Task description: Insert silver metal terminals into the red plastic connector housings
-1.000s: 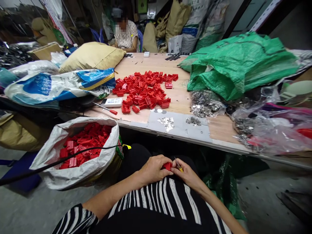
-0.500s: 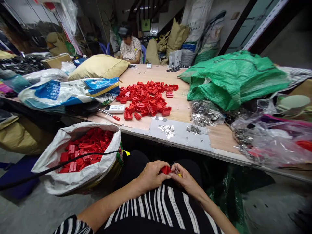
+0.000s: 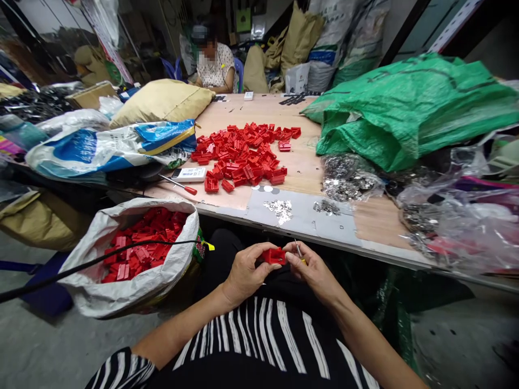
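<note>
Over my lap, my left hand [image 3: 247,267] grips a small red plastic block [image 3: 274,256] by its left end. My right hand [image 3: 311,266] presses against the block's right end. Its fingers also pinch a slim metal tool with a yellow handle [image 3: 300,254], whose thin tip points up and away from me. Much of the tool's handle is hidden by my fingers. Many similar red blocks lie in a loose pile [image 3: 239,156] on the table, well beyond my hands. More fill an open white woven sack [image 3: 117,275] on the floor to my left.
A plywood table [image 3: 295,167] runs across in front of me, holding a red-handled screwdriver [image 3: 179,185], a white device [image 3: 188,173], and heaps of small metal pieces [image 3: 344,178]. A green sack [image 3: 405,113] sits at right. A seated person [image 3: 214,65] works beyond the table.
Both hands have risen slightly from my lap towards the table. The red block now shows more of its face, and the tool stays in my right hand. The view has shifted slightly.
</note>
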The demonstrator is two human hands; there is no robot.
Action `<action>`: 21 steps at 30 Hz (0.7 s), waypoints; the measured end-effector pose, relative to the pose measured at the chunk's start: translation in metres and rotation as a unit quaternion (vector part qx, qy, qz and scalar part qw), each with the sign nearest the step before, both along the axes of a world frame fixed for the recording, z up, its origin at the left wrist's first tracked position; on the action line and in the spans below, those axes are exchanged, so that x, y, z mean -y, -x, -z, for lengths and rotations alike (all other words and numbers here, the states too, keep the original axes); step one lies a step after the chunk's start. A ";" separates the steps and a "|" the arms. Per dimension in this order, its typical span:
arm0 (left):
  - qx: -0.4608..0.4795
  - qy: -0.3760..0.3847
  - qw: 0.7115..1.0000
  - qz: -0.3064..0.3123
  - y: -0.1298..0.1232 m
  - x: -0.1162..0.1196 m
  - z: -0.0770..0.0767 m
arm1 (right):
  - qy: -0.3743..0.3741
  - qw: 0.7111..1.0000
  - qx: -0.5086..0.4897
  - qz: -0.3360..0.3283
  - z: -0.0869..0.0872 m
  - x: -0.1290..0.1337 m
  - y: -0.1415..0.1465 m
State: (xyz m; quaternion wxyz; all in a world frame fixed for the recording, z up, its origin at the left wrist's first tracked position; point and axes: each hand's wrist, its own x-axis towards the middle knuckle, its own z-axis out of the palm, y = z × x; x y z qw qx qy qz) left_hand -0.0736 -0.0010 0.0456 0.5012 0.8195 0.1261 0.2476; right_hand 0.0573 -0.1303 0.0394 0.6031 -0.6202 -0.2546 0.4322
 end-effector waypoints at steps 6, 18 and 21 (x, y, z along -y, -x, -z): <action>0.010 -0.028 0.999 -0.012 0.004 -0.004 -0.001 | -0.005 1.000 -0.001 -0.025 -0.001 -0.004 0.004; 0.024 -0.062 0.998 -0.008 -0.003 -0.005 0.002 | -0.009 0.997 -0.061 -0.036 0.008 -0.008 -0.002; 0.034 -0.056 0.998 -0.003 -0.009 -0.008 0.001 | -0.009 0.997 -0.074 -0.038 0.008 -0.010 -0.007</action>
